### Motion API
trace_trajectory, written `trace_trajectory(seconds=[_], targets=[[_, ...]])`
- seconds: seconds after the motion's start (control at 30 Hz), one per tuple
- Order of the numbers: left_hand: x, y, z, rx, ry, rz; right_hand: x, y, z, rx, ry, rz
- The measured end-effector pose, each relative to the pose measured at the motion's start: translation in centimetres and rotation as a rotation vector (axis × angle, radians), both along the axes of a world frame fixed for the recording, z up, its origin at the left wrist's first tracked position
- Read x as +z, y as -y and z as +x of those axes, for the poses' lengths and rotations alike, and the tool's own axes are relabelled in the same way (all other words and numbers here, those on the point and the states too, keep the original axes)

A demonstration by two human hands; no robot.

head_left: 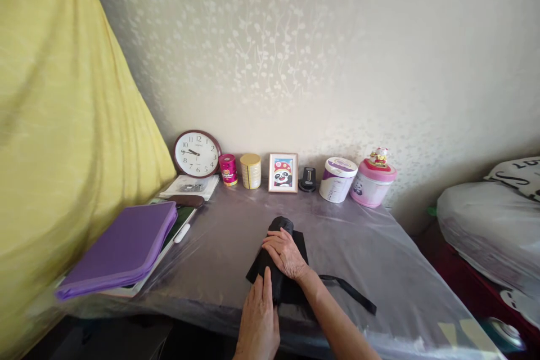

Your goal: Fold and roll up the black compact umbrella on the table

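Note:
A rolled bundle of black fabric point(282, 223) lies in front of me, pointing away across the table. Under it spreads a flat black piece of cloth point(300, 242), and a black strap point(352, 291) trails off to the right. My right hand point(287, 253) lies across the top of the bundle, its fingers close together and curved over it. Lower down, my left hand point(259, 312) rests along the bundle's near part with fingers stretched out straight. The hands hide much of the bundle, so its exact kind does not show.
A plastic-covered table point(219, 253) carries a purple folder point(122, 242) and a white marker point(182, 233) at left. Along the wall stand a clock point(197, 153), a pink can point(228, 170), a yellow-lidded can point(251, 171), a panda picture frame point(283, 172) and two tubs point(337, 180).

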State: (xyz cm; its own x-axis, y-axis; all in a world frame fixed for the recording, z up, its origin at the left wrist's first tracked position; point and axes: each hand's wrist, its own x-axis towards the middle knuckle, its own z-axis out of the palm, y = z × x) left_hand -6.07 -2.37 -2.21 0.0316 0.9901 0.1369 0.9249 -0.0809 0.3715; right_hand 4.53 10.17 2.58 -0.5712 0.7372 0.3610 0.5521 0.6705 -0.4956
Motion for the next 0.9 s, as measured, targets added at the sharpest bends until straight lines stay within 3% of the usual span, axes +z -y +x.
trace_trajectory(seconds=[0.33,0.47,0.57,0.67,0.77,0.9], targets=[[0.7,-0.2,-0.2,-0.017,0.029,-0.136,-0.4,-5.6,-0.2,-0.126,0.044,-0.010],[1.1,-0.1,0.0,-0.008,0.013,-0.134,-0.4,-6.4,0.5,-0.347,-0.104,-0.103],[1.0,0.1,0.1,-0.011,0.015,-0.093,-0.7,-6.0,2.6,-0.563,-0.174,-0.164],[0.8,0.2,0.1,0.002,0.031,-0.032,-1.2,-4.5,5.3,-0.682,-0.199,-0.232],[0.6,0.2,0.1,0.009,0.036,-0.001,-1.7,-2.5,7.1,-0.717,-0.219,-0.309],[0.8,0.2,0.1,0.003,0.010,-0.005,-2.0,-0.6,7.4,-0.692,-0.239,-0.400]])
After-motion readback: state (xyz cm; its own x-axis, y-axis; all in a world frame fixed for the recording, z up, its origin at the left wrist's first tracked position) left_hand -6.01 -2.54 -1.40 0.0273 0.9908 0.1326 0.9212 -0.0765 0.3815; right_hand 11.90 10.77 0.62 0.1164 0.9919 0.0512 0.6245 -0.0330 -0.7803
